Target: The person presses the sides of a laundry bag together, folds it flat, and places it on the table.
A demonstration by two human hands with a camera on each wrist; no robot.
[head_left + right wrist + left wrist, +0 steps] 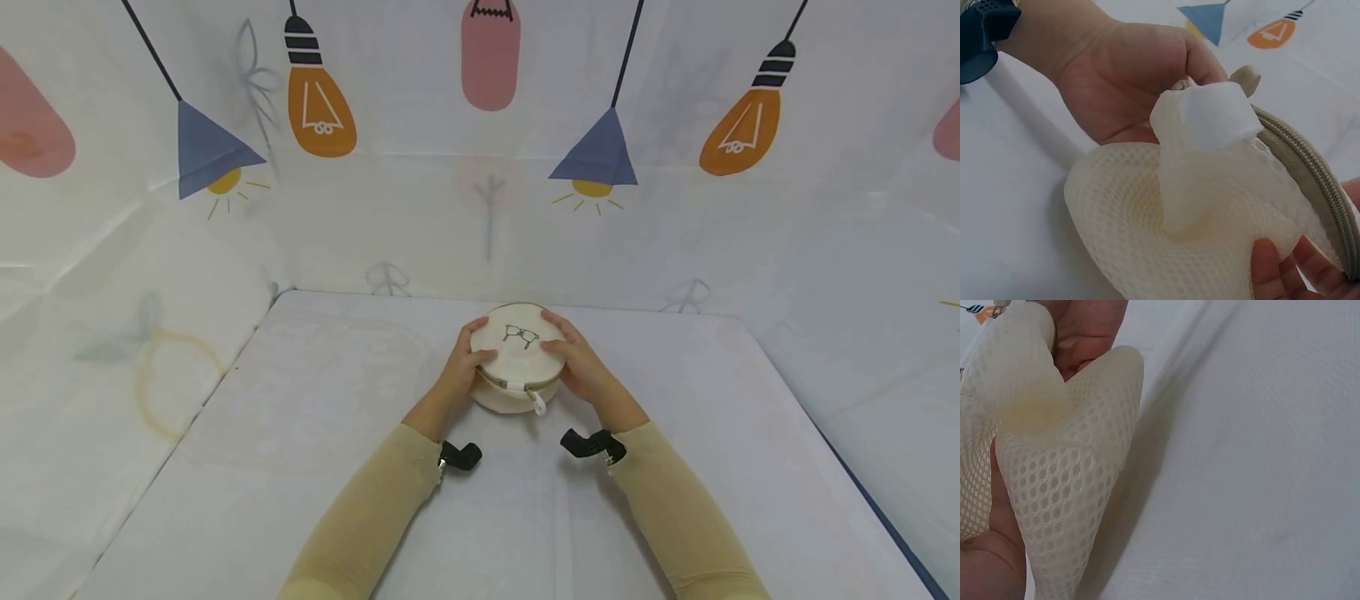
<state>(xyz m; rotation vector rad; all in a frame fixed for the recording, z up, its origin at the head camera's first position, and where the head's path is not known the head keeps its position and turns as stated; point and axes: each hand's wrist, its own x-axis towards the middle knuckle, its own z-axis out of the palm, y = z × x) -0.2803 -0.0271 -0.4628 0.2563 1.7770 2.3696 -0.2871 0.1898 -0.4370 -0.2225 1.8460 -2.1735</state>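
A round cream mesh laundry bag (510,357) with a zip and a dark line drawing on its top is held between both hands. My left hand (459,367) grips its left side, thumb on the top face. On the opposite side my right hand (583,367) grips it the same way, fingers along the far rim. A beige zip (1310,153) curves round the edge, and a pale pull tab (539,404) hangs at the front. Soft mesh (1069,487) sags and dents below in the left wrist view. A white label (1219,115) sticks out in the right wrist view.
A white-covered table (495,517) lies beneath the hands. Behind it hangs a pale wall sheet (420,217) printed with lamps and bulbs. Black wrist cameras (461,456) are strapped at both beige sleeves (367,517).
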